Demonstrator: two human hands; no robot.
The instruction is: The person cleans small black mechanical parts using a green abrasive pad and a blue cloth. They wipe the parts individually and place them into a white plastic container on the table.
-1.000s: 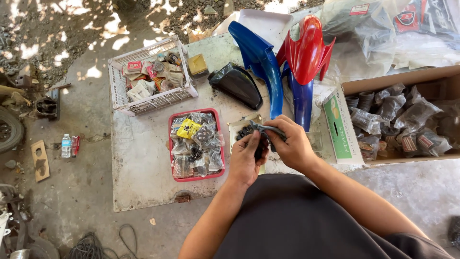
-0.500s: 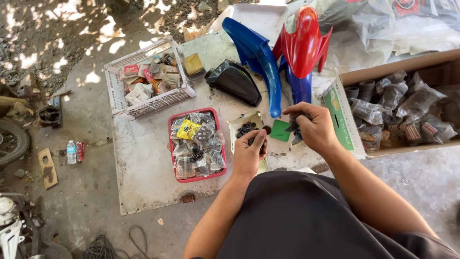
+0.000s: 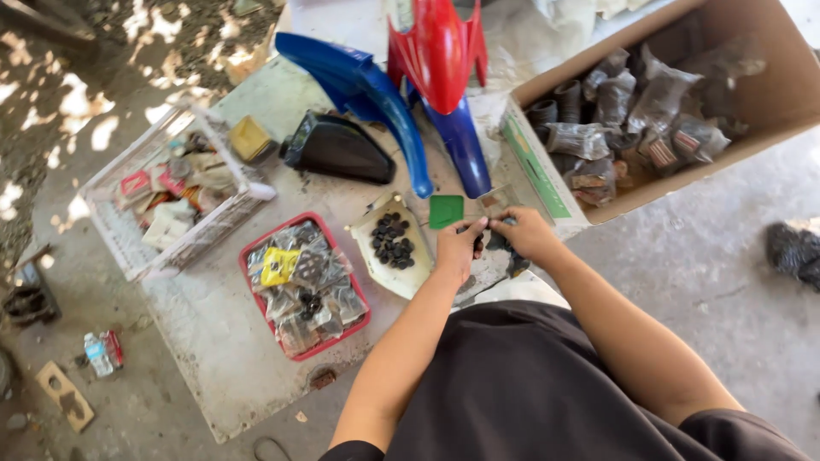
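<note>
Both hands, left hand [image 3: 457, 249] and right hand [image 3: 523, 232], seemingly pinch a small clear packet [image 3: 494, 205] beside a green square card [image 3: 446, 211], right of the red tray [image 3: 256, 248] of packets

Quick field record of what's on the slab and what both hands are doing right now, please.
left hand: fingers pinch a small dark part beside the green card
right hand: fingers on the same dark part; exact grip unclear
cream tray: holds small black parts, left of the hands
red tray: bagged parts
white basket: small boxes
cardboard box: bagged parts
fairings: blue, red
</note>
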